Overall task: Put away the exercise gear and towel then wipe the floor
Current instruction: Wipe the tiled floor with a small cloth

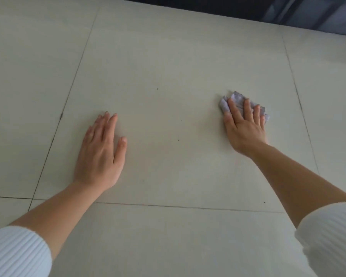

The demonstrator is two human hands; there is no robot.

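A small crumpled lilac cloth (238,98) lies on the pale tiled floor (168,56) at the right. My right hand (245,126) presses flat on it with straight, spread fingers, so most of the cloth is hidden under the palm and fingers. My left hand (101,150) rests flat on the bare tile at the left, fingers straight and close together, holding nothing. Both forearms are bare, with white ribbed sleeves pushed up near the bottom corners.
Dark grout lines (68,96) divide the floor into large tiles. A few tiny dark specks (157,89) dot the middle tile. A dark edge (208,7) and bluish-grey fabric (318,13) run along the top right.
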